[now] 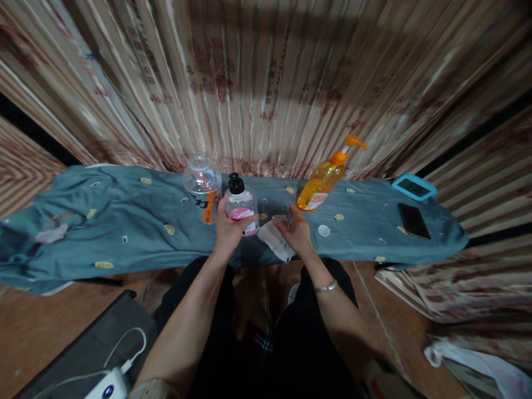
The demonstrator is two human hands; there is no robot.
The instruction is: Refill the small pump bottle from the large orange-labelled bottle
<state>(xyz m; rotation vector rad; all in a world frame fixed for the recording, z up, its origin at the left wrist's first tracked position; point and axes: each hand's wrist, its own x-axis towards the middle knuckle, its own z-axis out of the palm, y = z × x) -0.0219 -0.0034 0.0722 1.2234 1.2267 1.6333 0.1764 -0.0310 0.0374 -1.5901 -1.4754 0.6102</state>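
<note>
My left hand [228, 230] is wrapped round a clear plastic bottle [245, 199] with a black cap and a pink and white label, which stands upright. Curled over the far end of a crumpled pale cloth [275, 242], my right hand [297, 230] pinches it between thumb and fingers. Something see-through shows at the fingertips, too small to make out. Behind the left hand stands a larger clear bottle [199, 180] without a cap, with an orange and black label. A pump bottle [322, 183] of orange liquid leans beyond the right hand.
A small white disc [323, 230] lies right of my right hand on the green patterned cover [141, 221]. Farther right are a blue-framed digital clock [414, 187] and a dark phone [414, 220]. Curtains [257, 83] hang close behind. A white power bank [108, 386] with a cable sits lower left.
</note>
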